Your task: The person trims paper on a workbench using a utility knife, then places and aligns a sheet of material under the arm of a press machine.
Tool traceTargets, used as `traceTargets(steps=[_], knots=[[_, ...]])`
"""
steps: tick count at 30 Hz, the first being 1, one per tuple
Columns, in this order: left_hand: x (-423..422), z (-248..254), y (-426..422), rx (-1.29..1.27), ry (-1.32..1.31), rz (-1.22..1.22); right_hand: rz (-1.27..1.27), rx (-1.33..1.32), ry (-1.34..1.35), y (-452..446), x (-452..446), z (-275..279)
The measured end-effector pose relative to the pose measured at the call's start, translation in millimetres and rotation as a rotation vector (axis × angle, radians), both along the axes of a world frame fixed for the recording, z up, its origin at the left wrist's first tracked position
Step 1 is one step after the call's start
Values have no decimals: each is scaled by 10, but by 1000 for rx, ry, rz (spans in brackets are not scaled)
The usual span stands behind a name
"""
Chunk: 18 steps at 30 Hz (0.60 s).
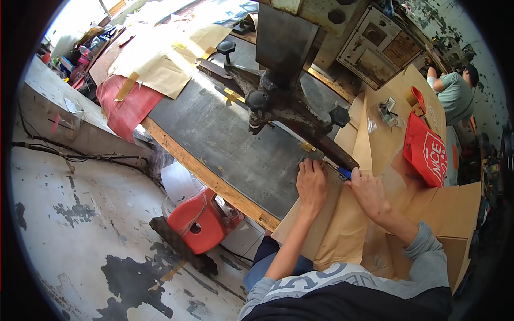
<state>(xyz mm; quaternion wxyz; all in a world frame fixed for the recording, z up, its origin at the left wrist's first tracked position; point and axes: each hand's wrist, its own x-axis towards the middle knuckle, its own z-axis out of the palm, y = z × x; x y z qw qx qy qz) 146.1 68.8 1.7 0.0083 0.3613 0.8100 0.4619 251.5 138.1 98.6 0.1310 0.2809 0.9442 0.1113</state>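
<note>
My right hand is closed around a slim tool with a blue handle, just below the end of a metal bar of the machine. The tool's tip points left toward my left hand; its exact kind is too small to tell. My left hand rests at the edge of the dark metal bed, fingers curled together over something small and dark that they mostly hide. Brown paper and card lie under both wrists.
The machine's clamp with black knobs stands over the bed. A control box is behind it. To the right are a red bag and an open cardboard box. A red stool stands left; another person sits back right.
</note>
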Motion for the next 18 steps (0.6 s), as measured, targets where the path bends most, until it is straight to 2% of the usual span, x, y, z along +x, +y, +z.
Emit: traceTargets(steps=[5, 18], knots=[[-13, 12, -2, -6, -3, -1, 18, 28, 32, 20, 61, -45], [42, 46, 73, -82, 58, 56, -152, -99, 85, 34, 414, 215]])
